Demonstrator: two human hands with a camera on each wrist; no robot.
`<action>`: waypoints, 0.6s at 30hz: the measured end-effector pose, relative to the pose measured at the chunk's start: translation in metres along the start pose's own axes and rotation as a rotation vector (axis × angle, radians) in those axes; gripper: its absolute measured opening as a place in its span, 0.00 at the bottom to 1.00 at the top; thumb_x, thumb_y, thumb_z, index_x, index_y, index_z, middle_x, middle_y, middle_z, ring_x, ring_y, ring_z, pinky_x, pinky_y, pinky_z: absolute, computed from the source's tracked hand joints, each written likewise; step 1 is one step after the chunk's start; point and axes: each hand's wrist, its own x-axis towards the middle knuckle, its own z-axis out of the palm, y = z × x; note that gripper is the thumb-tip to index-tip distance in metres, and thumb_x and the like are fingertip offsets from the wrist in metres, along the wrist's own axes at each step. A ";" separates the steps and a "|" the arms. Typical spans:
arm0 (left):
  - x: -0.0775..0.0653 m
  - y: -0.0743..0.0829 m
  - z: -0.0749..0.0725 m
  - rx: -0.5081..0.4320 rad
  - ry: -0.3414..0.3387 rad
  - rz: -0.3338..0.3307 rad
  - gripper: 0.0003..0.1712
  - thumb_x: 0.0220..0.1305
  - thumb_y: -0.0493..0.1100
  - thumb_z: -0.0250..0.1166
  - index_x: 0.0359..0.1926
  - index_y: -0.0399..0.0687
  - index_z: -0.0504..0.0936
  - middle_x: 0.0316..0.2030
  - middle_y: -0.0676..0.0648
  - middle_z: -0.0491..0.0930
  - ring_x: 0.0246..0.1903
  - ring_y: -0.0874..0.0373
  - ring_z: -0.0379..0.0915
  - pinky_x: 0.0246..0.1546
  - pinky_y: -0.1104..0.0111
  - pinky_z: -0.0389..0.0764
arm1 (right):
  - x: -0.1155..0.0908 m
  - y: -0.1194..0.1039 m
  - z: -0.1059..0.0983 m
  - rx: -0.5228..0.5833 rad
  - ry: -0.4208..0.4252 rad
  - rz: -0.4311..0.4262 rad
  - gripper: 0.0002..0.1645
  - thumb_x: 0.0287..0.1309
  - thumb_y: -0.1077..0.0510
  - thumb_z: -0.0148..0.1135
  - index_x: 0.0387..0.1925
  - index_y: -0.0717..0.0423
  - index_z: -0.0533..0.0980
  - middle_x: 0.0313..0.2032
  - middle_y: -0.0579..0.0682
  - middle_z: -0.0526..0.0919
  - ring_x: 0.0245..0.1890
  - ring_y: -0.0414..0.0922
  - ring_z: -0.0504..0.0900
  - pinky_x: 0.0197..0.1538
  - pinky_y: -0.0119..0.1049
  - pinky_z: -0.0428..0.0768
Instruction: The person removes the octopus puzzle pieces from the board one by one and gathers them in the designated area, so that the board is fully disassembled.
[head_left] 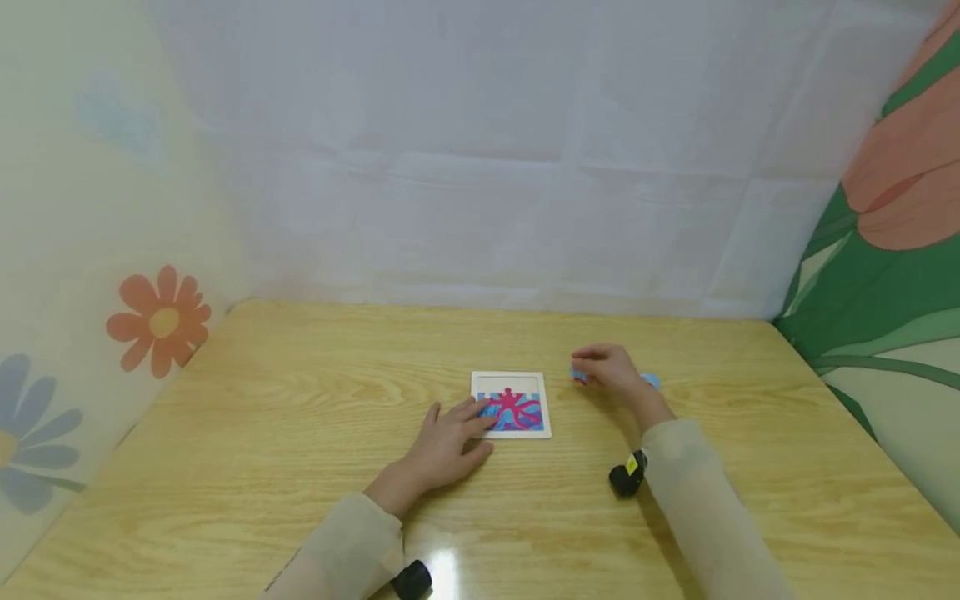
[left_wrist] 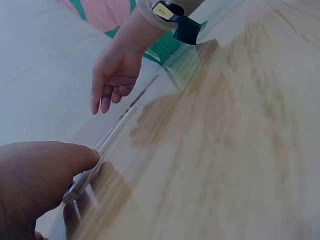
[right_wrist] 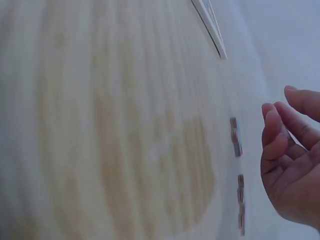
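Note:
A square white-framed puzzle lies on the table, its lower part filled with blue pieces bearing a pink octopus-like figure. Over the frame's left side, my left hand rests with fingers spread on the pieces; its thumb is near the frame's edge in the left wrist view. My right hand hovers to the right of the puzzle, fingers loosely bent and nothing visibly held. Below its fingertips lies a blue-and-red puzzle piece. Another blue piece lies partly hidden behind the right wrist. Both pieces appear edge-on in the right wrist view.
A wooden table reaches back to a white cloth backdrop. Flower-printed panels stand at the left and right. A black camera sits on the right wrist, another on the left.

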 end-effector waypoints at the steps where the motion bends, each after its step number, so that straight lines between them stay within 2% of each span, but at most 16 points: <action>1: 0.000 0.000 0.000 0.004 0.001 0.001 0.22 0.58 0.49 0.56 0.53 0.47 0.72 0.58 0.44 0.61 0.58 0.48 0.52 0.51 0.41 0.43 | -0.001 -0.001 0.002 0.003 -0.011 -0.011 0.17 0.51 0.64 0.57 0.41 0.75 0.72 0.26 0.50 0.78 0.21 0.42 0.74 0.27 0.33 0.74; 8: 0.000 0.001 -0.001 0.016 -0.007 -0.010 0.24 0.58 0.50 0.55 0.55 0.47 0.70 0.59 0.44 0.60 0.58 0.48 0.52 0.52 0.42 0.43 | -0.006 -0.004 0.016 0.088 -0.054 -0.053 0.16 0.49 0.67 0.57 0.39 0.77 0.70 0.21 0.44 0.75 0.19 0.39 0.72 0.26 0.30 0.72; 13: 0.000 0.001 -0.001 0.028 -0.008 -0.018 0.26 0.58 0.51 0.54 0.58 0.50 0.67 0.59 0.44 0.60 0.59 0.48 0.51 0.52 0.42 0.42 | -0.010 -0.004 0.024 0.108 -0.081 -0.042 0.17 0.50 0.67 0.56 0.41 0.77 0.70 0.25 0.50 0.77 0.22 0.41 0.74 0.28 0.33 0.75; 18: 0.000 0.001 0.001 0.071 -0.019 -0.016 0.25 0.59 0.54 0.52 0.57 0.54 0.68 0.59 0.44 0.59 0.59 0.47 0.49 0.51 0.41 0.44 | -0.015 -0.003 0.032 0.117 -0.064 0.015 0.16 0.50 0.67 0.56 0.41 0.75 0.71 0.30 0.54 0.78 0.24 0.43 0.75 0.29 0.35 0.76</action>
